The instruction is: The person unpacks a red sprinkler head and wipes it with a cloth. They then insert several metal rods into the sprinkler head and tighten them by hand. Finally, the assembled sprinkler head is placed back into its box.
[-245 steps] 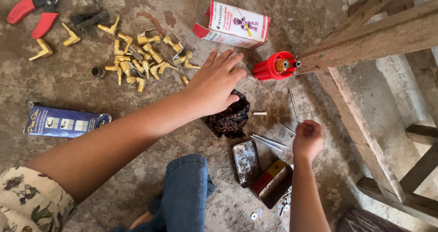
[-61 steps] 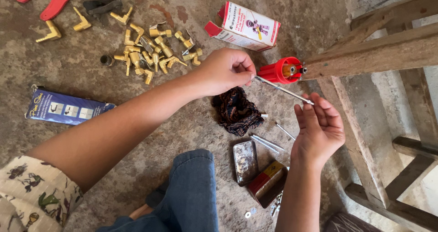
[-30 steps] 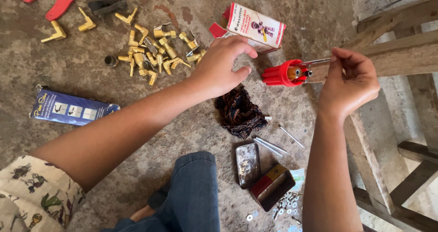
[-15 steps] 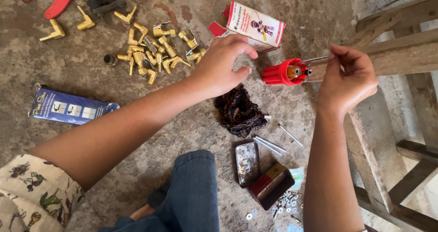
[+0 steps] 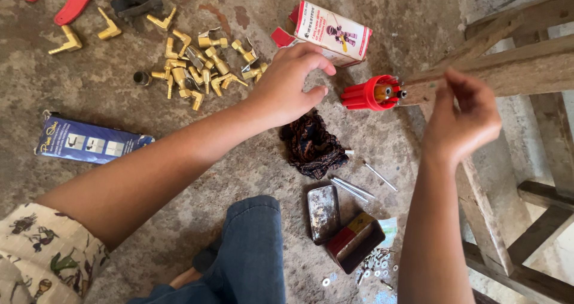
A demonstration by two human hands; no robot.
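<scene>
Knee: a bent knee in blue denim (image 5: pixel 251 244) sits lowest in view, on the concrete floor (image 5: pixel 107 101).
Tin: a small open metal tin (image 5: pixel 357 242) lies just right of the knee, its lid (image 5: pixel 323 212) beside it, washers (image 5: pixel 375 262) scattered close by.
Rods: thin metal rods (image 5: pixel 353 187) lie just above the tin.
Cloth: a dark crumpled rag (image 5: pixel 313 144) rests below the left hand.
Left hand: the left hand (image 5: pixel 293 86) hovers palm down, fingers curled loosely, grasping nothing.
Right hand: the right hand (image 5: pixel 463 118) is raised, fingertips pinched together; blurred, so I cannot tell what it holds, if anything.
Screwdriver handle: the red screwdriver handle (image 5: pixel 371 93) lies on the floor between the hands, touching neither.
Frame: a wooden frame (image 5: pixel 514 71) runs behind the right hand.
Far: brass fittings (image 5: pixel 197 65) are strewn left, a printed carton (image 5: pixel 332 32) beyond the handle.
</scene>
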